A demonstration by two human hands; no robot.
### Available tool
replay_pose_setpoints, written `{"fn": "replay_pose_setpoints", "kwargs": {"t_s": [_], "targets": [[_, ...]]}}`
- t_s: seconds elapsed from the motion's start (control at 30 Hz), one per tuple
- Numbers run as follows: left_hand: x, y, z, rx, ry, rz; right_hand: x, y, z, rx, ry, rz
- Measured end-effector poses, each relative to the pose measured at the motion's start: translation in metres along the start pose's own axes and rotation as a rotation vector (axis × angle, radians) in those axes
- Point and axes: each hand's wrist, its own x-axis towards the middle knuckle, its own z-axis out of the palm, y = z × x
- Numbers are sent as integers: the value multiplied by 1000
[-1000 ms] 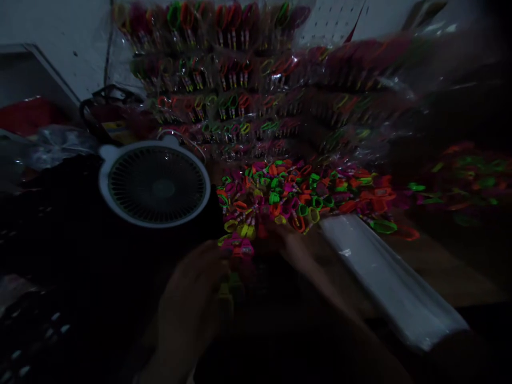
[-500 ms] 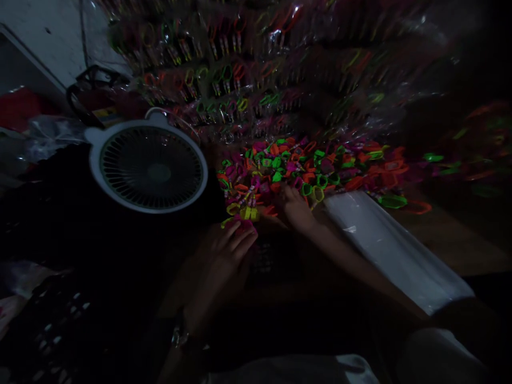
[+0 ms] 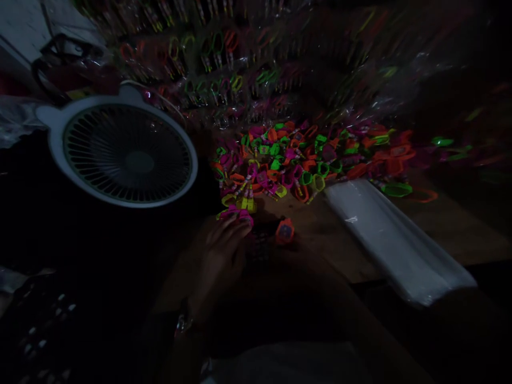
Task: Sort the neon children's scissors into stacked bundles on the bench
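Note:
My left hand is closed on pink toy watches near the front of the pile, beside yellow ones. An orange toy watch is held at my right hand, which is very dark, its fingers barely visible. Behind both hands lies a heap of toy watches in green, orange, pink and yellow.
A round white fan stands at the left. Flat clear plastic bags lie on the wooden table at the right. Plastic-wrapped rows of toy watches rise behind the heap.
My right hand has drawn back from the heap toward me, now with an orange toy watch. My left hand stays on the pink watches. The view has shifted slightly.

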Motion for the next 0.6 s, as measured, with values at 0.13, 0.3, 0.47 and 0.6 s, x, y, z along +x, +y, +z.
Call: {"fn": "replay_pose_setpoints", "kwargs": {"t_s": [0.13,0.3,0.47,0.6], "targets": [[-1,0,1,-16,16,7,-3,23,32,-150,-14,-110],[1,0,2,-33,-1,6,-2,32,40,-309,-32,-321],[-1,-1,2,-55,27,-55,1,33,44,-503,-122,-528],[-5,3,-2,-25,-19,-18,4,30,44,-516,-227,-518]]}}
